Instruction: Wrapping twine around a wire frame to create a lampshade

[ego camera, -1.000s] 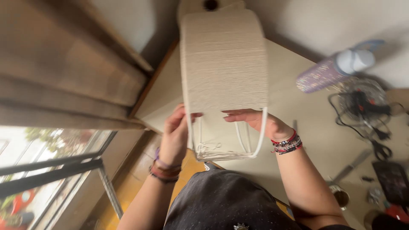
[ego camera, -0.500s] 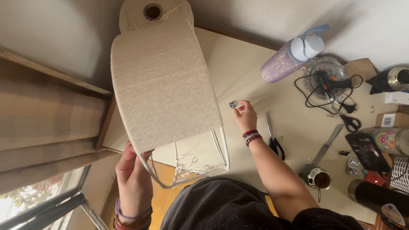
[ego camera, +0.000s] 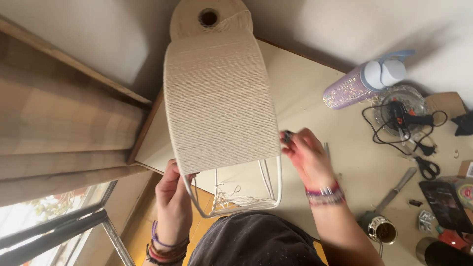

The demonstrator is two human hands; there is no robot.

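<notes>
A cream desk (ego camera: 305,93) is standing against a pale wall (ego camera: 98,34) at the far side. Beige curtains (ego camera: 54,133) are hanging left, daylight is entering through the dark-framed window (ego camera: 54,226) near left.

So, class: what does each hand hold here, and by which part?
The left hand grips the cord-wrapped wire frame by its bare lower-left corner rod. The right hand pinches a small dark object at its fingertips, beside the frame's edge.
</notes>
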